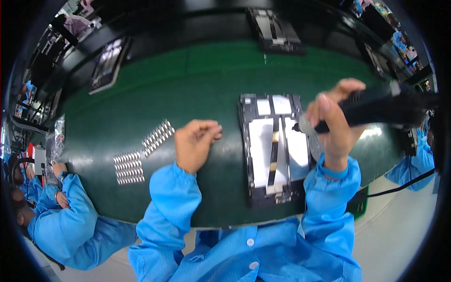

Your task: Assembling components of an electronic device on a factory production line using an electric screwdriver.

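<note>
Screwdriver (376, 105), black and thick-bodied, sits in my right hand (336, 124) above the right side of the green table (188, 94); a cable runs off toward the right edge. From the head view, I judge it stiff and fairly heavy for one hand, best taken around the barrel, as the grip does now, fingers wrapped fully around it with the tip pointing left and down. Its tip hangs just over the right edge of the opened device (275, 150), a dark frame with white panels and a thin strip down its middle. That device looks fragile, so I'd handle it by the frame.

My left hand (195, 141) rests on the table left of the device, loosely curled; I cannot tell whether it holds anything. Rows of small metal parts (129, 167) lie further left. Another person's blue sleeve (70, 216) shows at the lower left.
</note>
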